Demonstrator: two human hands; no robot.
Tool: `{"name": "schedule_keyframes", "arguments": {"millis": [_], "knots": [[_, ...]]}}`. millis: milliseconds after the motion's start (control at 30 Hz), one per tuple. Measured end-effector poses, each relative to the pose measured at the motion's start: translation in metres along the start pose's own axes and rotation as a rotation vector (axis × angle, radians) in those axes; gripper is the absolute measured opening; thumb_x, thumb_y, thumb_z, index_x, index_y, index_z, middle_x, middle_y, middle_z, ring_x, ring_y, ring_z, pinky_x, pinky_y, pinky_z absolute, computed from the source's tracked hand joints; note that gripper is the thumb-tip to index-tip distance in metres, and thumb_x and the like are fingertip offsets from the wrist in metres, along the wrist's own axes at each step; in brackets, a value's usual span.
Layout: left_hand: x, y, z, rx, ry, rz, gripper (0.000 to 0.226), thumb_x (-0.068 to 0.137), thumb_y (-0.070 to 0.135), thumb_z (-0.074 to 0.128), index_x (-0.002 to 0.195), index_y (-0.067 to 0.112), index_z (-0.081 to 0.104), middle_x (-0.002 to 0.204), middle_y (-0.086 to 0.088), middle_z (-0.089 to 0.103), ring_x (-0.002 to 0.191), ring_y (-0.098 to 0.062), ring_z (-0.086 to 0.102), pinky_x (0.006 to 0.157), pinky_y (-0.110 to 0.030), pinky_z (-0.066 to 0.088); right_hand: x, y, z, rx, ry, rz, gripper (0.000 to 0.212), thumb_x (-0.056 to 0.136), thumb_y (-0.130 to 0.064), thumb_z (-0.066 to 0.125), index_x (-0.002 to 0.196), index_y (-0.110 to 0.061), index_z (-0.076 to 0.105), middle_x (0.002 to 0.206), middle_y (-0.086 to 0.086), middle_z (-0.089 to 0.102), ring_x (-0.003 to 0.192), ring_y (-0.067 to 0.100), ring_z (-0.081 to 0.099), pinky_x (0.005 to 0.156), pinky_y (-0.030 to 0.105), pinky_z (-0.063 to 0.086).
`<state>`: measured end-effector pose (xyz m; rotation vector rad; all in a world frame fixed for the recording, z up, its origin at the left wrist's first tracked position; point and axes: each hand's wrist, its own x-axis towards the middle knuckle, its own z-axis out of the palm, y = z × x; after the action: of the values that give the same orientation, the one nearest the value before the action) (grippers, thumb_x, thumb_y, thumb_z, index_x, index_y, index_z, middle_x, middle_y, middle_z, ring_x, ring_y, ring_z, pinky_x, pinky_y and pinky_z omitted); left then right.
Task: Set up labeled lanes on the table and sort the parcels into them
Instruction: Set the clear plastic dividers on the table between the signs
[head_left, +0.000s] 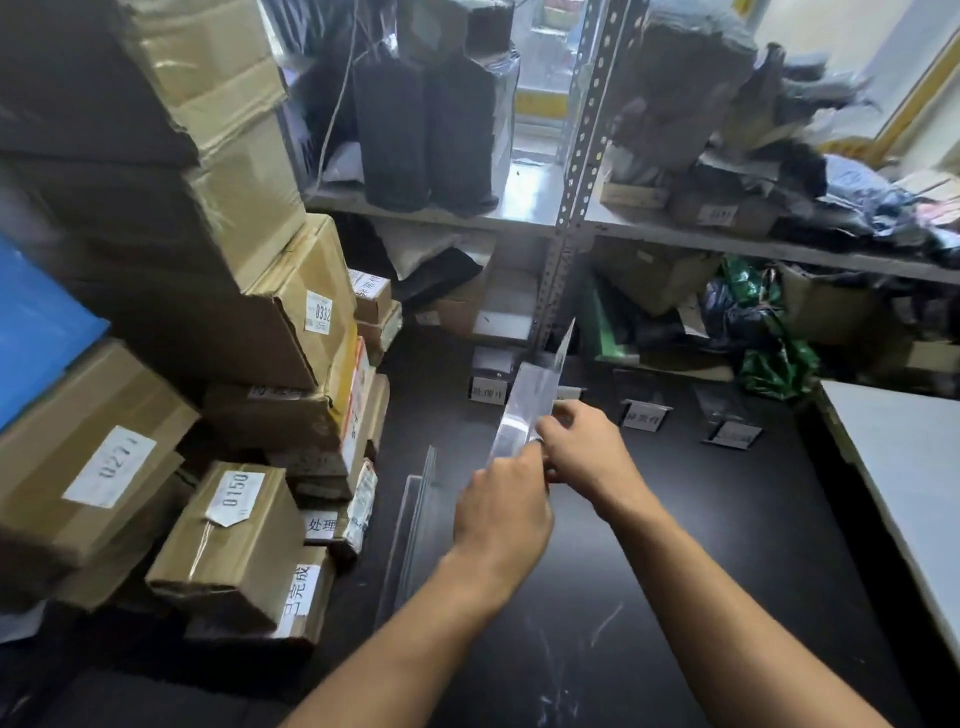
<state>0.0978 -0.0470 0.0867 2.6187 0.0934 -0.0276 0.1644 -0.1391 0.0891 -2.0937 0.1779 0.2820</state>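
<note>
Both hands hold one clear acrylic divider strip (530, 400) above the black table (675, 545), its far end pointing at the shelf post. My left hand (501, 506) grips its near end and my right hand (582, 447) pinches it just beyond. Another clear divider (415, 519) stands on the table to the left. Small sign holders with white labels sit along the table's far edge: one (488, 389) behind the strip, one (644, 415) right of my hands, one (732, 434) further right. Cardboard parcels with number labels (234, 540) are stacked at the left.
A tall pile of brown boxes (291, 322) crowds the table's left side. Metal shelving (566, 208) at the back holds black bags and wrapped parcels. A white board (904, 467) lies at the right edge.
</note>
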Motion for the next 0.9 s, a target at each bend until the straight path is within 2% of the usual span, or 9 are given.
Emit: {"name": "schedule_keyframes", "arguments": {"millis": [100,167,233,300,367,467,600,767,900], "knots": [[0.011,-0.008,0.044,-0.107,-0.053,-0.058,0.020,0.098,0.018,0.039,0.109,0.016,0.055,0.104,-0.014,0.068,0.097,-0.040,0.061,0.070,-0.040,0.042,0.024,0.033,0.008,-0.298,-0.032,0.026,0.018,0.086,-0.019,0.050,0.083,-0.007,0.062,0.082,0.008,0.069,0.079,0.028,0.065,0.058,0.033,0.050],[0.017,-0.012,0.066,-0.158,-0.087,-0.117,0.021,0.097,0.016,0.038,0.107,0.015,0.057,0.103,-0.014,0.069,0.096,-0.039,0.061,0.067,-0.038,0.040,0.037,0.051,0.017,-0.375,-0.059,0.058,0.015,0.085,-0.016,0.049,0.077,-0.008,0.058,0.086,0.011,0.067,0.080,0.031,0.061,0.054,0.031,0.038],[0.024,-0.017,0.084,-0.223,-0.118,-0.186,0.023,0.095,0.014,0.039,0.104,0.015,0.060,0.100,-0.015,0.069,0.094,-0.039,0.061,0.065,-0.038,0.040,0.051,0.065,0.026,-0.382,-0.080,0.085,0.017,0.084,-0.012,0.048,0.068,-0.013,0.053,0.082,0.010,0.063,0.078,0.033,0.057,0.055,0.031,0.035],[0.034,-0.021,0.099,-0.294,-0.141,-0.239,0.023,0.093,0.011,0.040,0.100,0.015,0.061,0.096,-0.014,0.069,0.089,-0.038,0.061,0.066,-0.039,0.045,0.064,0.076,0.034,-0.380,-0.101,0.100,0.019,0.084,-0.009,0.047,0.066,-0.014,0.052,0.081,0.010,0.063,0.077,0.034,0.056,0.056,0.031,0.038],[0.045,-0.025,0.111,-0.327,-0.158,-0.276,0.023,0.091,0.010,0.039,0.097,0.016,0.061,0.092,-0.011,0.069,0.081,-0.034,0.060,0.061,-0.036,0.044,0.080,0.086,0.040,-0.396,-0.110,0.107,0.016,0.084,-0.010,0.047,0.075,-0.009,0.061,0.089,0.013,0.068,0.082,0.035,0.061,0.062,0.032,0.045],[0.064,-0.033,0.129,-0.326,-0.184,-0.304,0.022,0.089,0.010,0.038,0.093,0.017,0.059,0.088,-0.010,0.068,0.080,-0.035,0.060,0.059,-0.034,0.040,0.106,0.099,0.049,-0.398,-0.125,0.134,0.020,0.083,-0.011,0.045,0.085,-0.008,0.065,0.095,0.014,0.070,0.085,0.035,0.064,0.068,0.037,0.052],[0.095,-0.044,0.147,-0.353,-0.202,-0.316,0.021,0.086,0.011,0.038,0.090,0.017,0.057,0.086,-0.011,0.068,0.081,-0.038,0.060,0.064,-0.039,0.047,0.136,0.105,0.055,-0.364,-0.138,0.157,0.022,0.087,-0.012,0.047,0.093,-0.008,0.068,0.100,0.015,0.070,0.092,0.036,0.065,0.072,0.036,0.052],[0.125,-0.050,0.160,-0.318,-0.198,-0.291,0.022,0.089,0.010,0.039,0.096,0.014,0.059,0.090,-0.013,0.068,0.083,-0.038,0.060,0.061,-0.035,0.040,0.169,0.110,0.057,-0.405,-0.134,0.170,0.022,0.090,-0.012,0.048,0.099,-0.005,0.067,0.106,0.016,0.068,0.098,0.037,0.063,0.068,0.031,0.044],[0.140,-0.052,0.166,-0.312,-0.205,-0.318,0.020,0.088,0.013,0.038,0.092,0.017,0.057,0.089,-0.012,0.067,0.081,-0.038,0.059,0.062,-0.037,0.045,0.185,0.112,0.058,-0.433,-0.155,0.155,0.024,0.089,-0.010,0.047,0.099,-0.005,0.068,0.107,0.018,0.069,0.102,0.038,0.063,0.074,0.033,0.047]]}}
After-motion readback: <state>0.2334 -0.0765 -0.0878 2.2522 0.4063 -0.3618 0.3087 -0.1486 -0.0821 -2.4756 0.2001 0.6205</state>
